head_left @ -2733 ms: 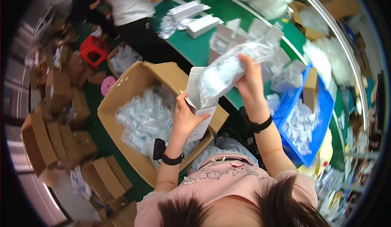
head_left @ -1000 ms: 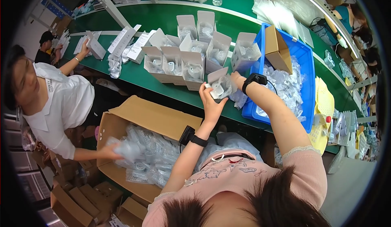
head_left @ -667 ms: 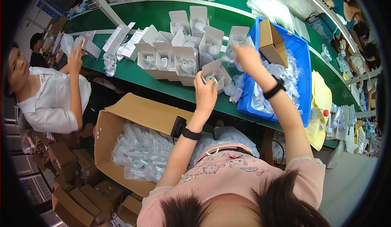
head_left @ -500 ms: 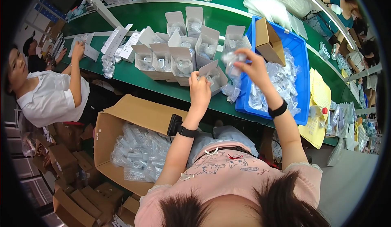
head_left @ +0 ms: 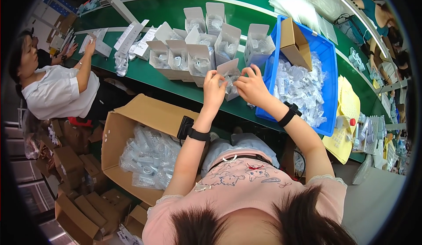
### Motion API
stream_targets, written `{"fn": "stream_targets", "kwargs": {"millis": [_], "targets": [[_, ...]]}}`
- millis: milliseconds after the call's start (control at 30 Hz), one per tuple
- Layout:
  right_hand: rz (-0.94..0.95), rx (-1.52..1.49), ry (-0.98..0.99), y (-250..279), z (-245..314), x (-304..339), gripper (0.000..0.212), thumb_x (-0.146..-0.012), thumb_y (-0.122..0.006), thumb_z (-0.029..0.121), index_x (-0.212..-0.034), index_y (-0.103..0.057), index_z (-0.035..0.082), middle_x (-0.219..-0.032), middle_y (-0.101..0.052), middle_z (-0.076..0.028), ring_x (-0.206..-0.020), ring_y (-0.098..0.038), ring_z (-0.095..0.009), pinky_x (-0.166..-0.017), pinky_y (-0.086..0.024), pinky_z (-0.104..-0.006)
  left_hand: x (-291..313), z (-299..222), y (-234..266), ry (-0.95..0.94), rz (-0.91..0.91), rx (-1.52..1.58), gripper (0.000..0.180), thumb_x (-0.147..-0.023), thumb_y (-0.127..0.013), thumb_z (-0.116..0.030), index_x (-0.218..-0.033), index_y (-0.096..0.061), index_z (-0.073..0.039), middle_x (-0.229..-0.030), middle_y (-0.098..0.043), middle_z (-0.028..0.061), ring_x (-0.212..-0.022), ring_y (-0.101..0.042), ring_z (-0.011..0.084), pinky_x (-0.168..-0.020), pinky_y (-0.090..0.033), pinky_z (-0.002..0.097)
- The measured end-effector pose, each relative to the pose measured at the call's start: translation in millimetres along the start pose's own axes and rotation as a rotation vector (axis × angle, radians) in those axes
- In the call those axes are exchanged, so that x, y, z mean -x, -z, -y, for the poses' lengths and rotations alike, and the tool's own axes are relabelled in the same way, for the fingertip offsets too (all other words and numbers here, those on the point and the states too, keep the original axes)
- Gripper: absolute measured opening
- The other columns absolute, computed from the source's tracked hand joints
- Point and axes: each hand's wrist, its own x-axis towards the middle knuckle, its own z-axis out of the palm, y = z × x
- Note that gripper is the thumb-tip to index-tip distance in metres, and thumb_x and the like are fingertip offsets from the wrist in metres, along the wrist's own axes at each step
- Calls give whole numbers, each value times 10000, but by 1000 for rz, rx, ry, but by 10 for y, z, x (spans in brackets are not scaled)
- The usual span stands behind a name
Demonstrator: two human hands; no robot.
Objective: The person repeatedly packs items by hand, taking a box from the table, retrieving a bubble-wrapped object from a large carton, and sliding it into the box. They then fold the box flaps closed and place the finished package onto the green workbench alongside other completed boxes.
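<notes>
My left hand [head_left: 214, 89] has its fingers closed at the left edge of a small open white box [head_left: 231, 66] at the front of the group. From the right, my right hand [head_left: 254, 87] reaches to the same box, its thumb and index finger pinched on a clear plastic-wrapped piece [head_left: 231, 79] in the box mouth. My fingers partly hide that piece. Several upright white boxes [head_left: 200, 54] with raised flaps stand just beyond, each holding a bagged part. Another open white box [head_left: 258, 44] stands behind my right hand.
To the right, a blue tub [head_left: 332, 91] holds many bagged parts and a brown carton [head_left: 295, 43]. A large cardboard box [head_left: 145, 108] of bubble-wrapped pieces sits lower left. A co-worker in a white shirt [head_left: 61, 93] handles a white box. Yellow sheets [head_left: 348, 117] lie far right.
My right hand has moved left and down from near the tub to the front box, carrying the bagged piece. My left hand stays by that box. The co-worker's hand has shifted slightly.
</notes>
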Motion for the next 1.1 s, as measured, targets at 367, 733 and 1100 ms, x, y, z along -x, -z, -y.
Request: {"fn": "stream_targets", "kwargs": {"millis": [367,733,1100], "targets": [[-106,144,-50,-196,57,88,338,-696,-626,379,-784,-643,53,-1099,-468,-98,-1105,-352,-307,-978,-171,-583,133,25,-27,-312,-27,-261,256,-616,-694,-39,-829,-565,21,-1170,-398,215,-927,-538,324,-722,-465,337],[95,20,-94,-149,80,123,630,-619,-712,275,-1163,-472,68,-1281,-345,-158,-1238,-229,-367,-981,-194,-565,160,13,-168,-150,-38,-97,391,-519,-748,-41,-811,-490,-11,-1092,-360,192,-986,-466,370,-784,-433,375],[21,-1132,-151,164,-232,166,1053,-582,-744,104,-1390,-69,125,-1342,-297,-158,-1212,-340,-303,-948,-332,-405,400,-471,218,-140,-28,32,409,-493,-756,-64,-799,-485,-42,-1058,-381,139,-951,-473,285,-779,-417,341]]}}
